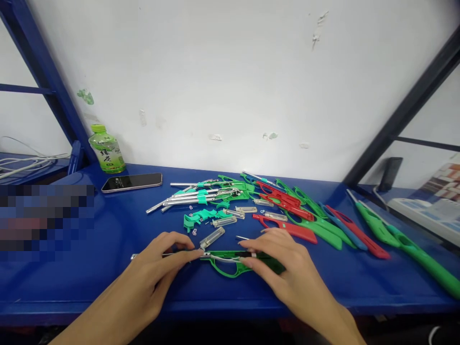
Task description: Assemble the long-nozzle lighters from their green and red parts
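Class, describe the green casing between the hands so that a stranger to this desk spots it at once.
Start at the near edge of the blue table, around its middle. Between the left hand and the right hand is the green casing, its curved loop pointing towards that edge. Unlike the other green casings, it alone is being touched.

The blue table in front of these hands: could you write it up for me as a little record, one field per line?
Surface: blue table against a white wall
Left hand: fingertips at a metal tube
Right hand: thumb and finger at a black part
Between hands: open green casing with a pale wire
Just beyond: clear, narrow containers and teal pieces
Right side: red casings, plus green and blue ones
Back left: green-capped bottle, upright; phone, lying flat
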`<move>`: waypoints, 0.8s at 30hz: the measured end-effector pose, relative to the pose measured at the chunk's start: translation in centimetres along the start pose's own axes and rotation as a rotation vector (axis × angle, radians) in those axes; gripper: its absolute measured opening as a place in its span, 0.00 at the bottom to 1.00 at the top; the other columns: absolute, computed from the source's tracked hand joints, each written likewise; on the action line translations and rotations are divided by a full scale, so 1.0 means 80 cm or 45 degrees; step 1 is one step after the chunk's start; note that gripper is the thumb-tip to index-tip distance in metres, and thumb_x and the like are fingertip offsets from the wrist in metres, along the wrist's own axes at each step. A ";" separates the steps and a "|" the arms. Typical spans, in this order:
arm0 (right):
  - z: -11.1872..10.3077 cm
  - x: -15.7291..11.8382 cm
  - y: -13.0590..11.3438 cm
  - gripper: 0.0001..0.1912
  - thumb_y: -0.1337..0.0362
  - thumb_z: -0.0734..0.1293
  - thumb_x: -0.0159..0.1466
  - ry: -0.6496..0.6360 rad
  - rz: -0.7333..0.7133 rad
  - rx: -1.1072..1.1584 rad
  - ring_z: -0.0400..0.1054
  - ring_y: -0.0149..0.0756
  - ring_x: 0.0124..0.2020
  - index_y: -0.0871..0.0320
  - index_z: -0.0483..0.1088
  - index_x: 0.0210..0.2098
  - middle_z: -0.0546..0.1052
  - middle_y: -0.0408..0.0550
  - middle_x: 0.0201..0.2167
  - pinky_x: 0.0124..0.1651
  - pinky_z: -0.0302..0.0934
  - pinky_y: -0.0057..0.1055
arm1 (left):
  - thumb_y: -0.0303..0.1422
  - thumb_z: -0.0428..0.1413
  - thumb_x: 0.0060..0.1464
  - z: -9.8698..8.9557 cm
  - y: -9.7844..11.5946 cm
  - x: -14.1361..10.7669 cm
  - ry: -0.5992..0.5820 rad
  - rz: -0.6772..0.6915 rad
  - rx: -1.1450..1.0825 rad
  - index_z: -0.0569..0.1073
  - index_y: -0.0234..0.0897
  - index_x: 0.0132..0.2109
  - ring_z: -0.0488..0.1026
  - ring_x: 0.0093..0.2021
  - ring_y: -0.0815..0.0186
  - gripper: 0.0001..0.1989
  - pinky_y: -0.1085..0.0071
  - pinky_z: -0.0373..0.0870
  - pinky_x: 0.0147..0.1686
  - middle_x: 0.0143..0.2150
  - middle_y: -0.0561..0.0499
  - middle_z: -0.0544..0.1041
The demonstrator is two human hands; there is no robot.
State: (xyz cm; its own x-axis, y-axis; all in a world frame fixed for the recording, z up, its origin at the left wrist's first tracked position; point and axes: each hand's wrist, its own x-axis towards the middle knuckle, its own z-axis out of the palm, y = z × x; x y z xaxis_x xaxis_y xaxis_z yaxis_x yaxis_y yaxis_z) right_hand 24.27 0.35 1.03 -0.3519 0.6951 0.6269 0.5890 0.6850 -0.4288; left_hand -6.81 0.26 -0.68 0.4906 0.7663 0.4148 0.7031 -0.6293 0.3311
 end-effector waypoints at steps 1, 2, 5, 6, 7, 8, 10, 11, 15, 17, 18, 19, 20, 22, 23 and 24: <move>0.000 0.000 0.000 0.07 0.60 0.75 0.73 -0.025 -0.002 0.000 0.78 0.39 0.37 0.51 0.82 0.50 0.85 0.41 0.36 0.49 0.68 0.39 | 0.33 0.46 0.78 -0.001 0.000 0.000 0.001 0.003 -0.005 0.78 0.57 0.64 0.80 0.54 0.64 0.20 0.71 0.80 0.52 0.60 0.51 0.77; 0.000 0.001 0.001 0.07 0.58 0.75 0.72 -0.044 -0.013 0.002 0.77 0.38 0.37 0.51 0.82 0.49 0.85 0.41 0.35 0.49 0.68 0.39 | 0.33 0.47 0.78 -0.001 0.000 0.001 -0.003 0.002 -0.014 0.77 0.57 0.64 0.80 0.55 0.64 0.19 0.72 0.80 0.52 0.60 0.51 0.77; 0.001 0.002 0.002 0.06 0.59 0.75 0.73 -0.052 -0.077 0.013 0.77 0.37 0.37 0.52 0.83 0.46 0.85 0.40 0.35 0.47 0.68 0.37 | 0.34 0.48 0.78 0.000 0.003 0.002 -0.005 0.006 -0.045 0.76 0.56 0.65 0.79 0.56 0.65 0.18 0.72 0.79 0.54 0.60 0.52 0.77; 0.001 0.002 0.003 0.05 0.60 0.74 0.73 -0.041 -0.099 0.016 0.77 0.37 0.37 0.52 0.82 0.46 0.86 0.40 0.35 0.47 0.67 0.37 | 0.35 0.48 0.78 0.000 0.004 0.003 0.002 0.009 -0.052 0.76 0.56 0.65 0.79 0.56 0.65 0.18 0.72 0.79 0.54 0.60 0.52 0.77; 0.001 0.002 0.004 0.04 0.61 0.74 0.73 -0.027 -0.119 0.018 0.77 0.37 0.37 0.53 0.82 0.46 0.86 0.40 0.35 0.47 0.67 0.37 | 0.35 0.49 0.78 0.000 0.005 0.003 0.008 0.008 -0.052 0.76 0.56 0.65 0.78 0.57 0.65 0.17 0.72 0.79 0.55 0.60 0.52 0.77; 0.001 0.002 0.005 0.04 0.62 0.74 0.73 -0.013 -0.137 0.019 0.77 0.36 0.37 0.53 0.82 0.46 0.86 0.41 0.36 0.48 0.67 0.37 | 0.36 0.49 0.78 0.000 0.006 0.004 0.010 0.008 -0.049 0.76 0.56 0.65 0.78 0.57 0.64 0.17 0.71 0.79 0.55 0.59 0.52 0.77; 0.001 0.001 0.006 0.04 0.66 0.74 0.73 0.006 -0.167 0.009 0.76 0.36 0.37 0.54 0.82 0.46 0.86 0.41 0.38 0.48 0.66 0.37 | 0.35 0.49 0.78 0.000 0.007 0.005 0.004 0.011 -0.046 0.76 0.56 0.65 0.78 0.56 0.65 0.17 0.72 0.79 0.55 0.59 0.52 0.78; 0.001 0.001 0.006 0.04 0.67 0.74 0.72 0.012 -0.181 0.000 0.76 0.36 0.38 0.54 0.82 0.47 0.86 0.42 0.39 0.49 0.66 0.37 | 0.35 0.49 0.78 0.000 0.006 0.005 -0.007 0.012 -0.047 0.76 0.57 0.65 0.79 0.56 0.65 0.18 0.72 0.79 0.54 0.59 0.53 0.78; 0.000 -0.001 0.007 0.08 0.70 0.74 0.72 0.023 -0.209 -0.027 0.76 0.37 0.39 0.54 0.82 0.49 0.85 0.43 0.41 0.50 0.66 0.38 | 0.33 0.47 0.78 -0.001 0.004 0.004 -0.033 0.017 -0.055 0.75 0.58 0.66 0.78 0.56 0.66 0.19 0.72 0.78 0.55 0.59 0.54 0.78; 0.000 -0.002 0.007 0.10 0.72 0.73 0.72 0.027 -0.216 -0.034 0.76 0.37 0.40 0.53 0.82 0.50 0.85 0.43 0.42 0.50 0.66 0.39 | 0.34 0.48 0.79 -0.001 0.005 0.003 -0.034 0.021 -0.063 0.75 0.58 0.66 0.77 0.57 0.66 0.18 0.72 0.78 0.56 0.59 0.54 0.78; 0.000 -0.003 0.007 0.11 0.72 0.73 0.72 0.028 -0.219 -0.043 0.76 0.38 0.40 0.53 0.82 0.51 0.85 0.44 0.42 0.50 0.66 0.39 | 0.35 0.48 0.79 -0.001 0.006 0.004 -0.031 0.019 -0.064 0.74 0.58 0.67 0.77 0.57 0.66 0.18 0.72 0.77 0.56 0.59 0.54 0.77; 0.001 -0.003 0.007 0.11 0.72 0.73 0.72 0.028 -0.223 -0.051 0.76 0.38 0.40 0.53 0.82 0.51 0.85 0.44 0.43 0.50 0.66 0.39 | 0.36 0.49 0.79 -0.001 0.007 0.005 -0.026 0.014 -0.059 0.74 0.58 0.67 0.77 0.57 0.66 0.18 0.72 0.78 0.56 0.58 0.54 0.77; 0.001 -0.004 0.007 0.11 0.72 0.72 0.73 0.028 -0.228 -0.059 0.76 0.38 0.41 0.53 0.82 0.52 0.85 0.45 0.43 0.50 0.66 0.39 | 0.37 0.50 0.78 -0.001 0.009 0.006 -0.016 0.010 -0.047 0.74 0.57 0.67 0.77 0.56 0.65 0.17 0.71 0.78 0.55 0.58 0.54 0.78; 0.002 -0.005 0.008 0.11 0.71 0.72 0.73 0.028 -0.238 -0.072 0.76 0.39 0.41 0.55 0.81 0.53 0.85 0.46 0.43 0.51 0.66 0.40 | 0.39 0.51 0.78 0.000 0.012 0.011 0.001 0.016 -0.005 0.72 0.56 0.69 0.78 0.55 0.62 0.18 0.67 0.78 0.55 0.58 0.52 0.78; 0.003 -0.005 0.008 0.11 0.71 0.72 0.73 0.026 -0.242 -0.077 0.76 0.39 0.41 0.55 0.81 0.54 0.85 0.46 0.43 0.51 0.67 0.40 | 0.39 0.52 0.77 0.001 0.013 0.014 0.005 0.031 0.014 0.72 0.56 0.70 0.78 0.55 0.61 0.19 0.65 0.78 0.55 0.58 0.51 0.78; 0.003 -0.006 0.009 0.12 0.71 0.72 0.74 0.022 -0.243 -0.082 0.76 0.40 0.41 0.55 0.80 0.55 0.85 0.46 0.43 0.51 0.67 0.40 | 0.38 0.52 0.77 0.001 0.014 0.017 0.006 0.057 0.024 0.71 0.56 0.70 0.78 0.55 0.60 0.19 0.64 0.78 0.56 0.58 0.51 0.78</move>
State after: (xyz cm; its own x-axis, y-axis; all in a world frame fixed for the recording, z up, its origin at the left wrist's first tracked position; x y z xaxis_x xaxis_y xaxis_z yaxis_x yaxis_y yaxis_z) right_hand 24.66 0.55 0.31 -0.4493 0.5498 0.7042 0.5585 0.7881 -0.2589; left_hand -5.28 0.59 0.17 0.5191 0.7370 0.4329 0.6902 -0.6601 0.2963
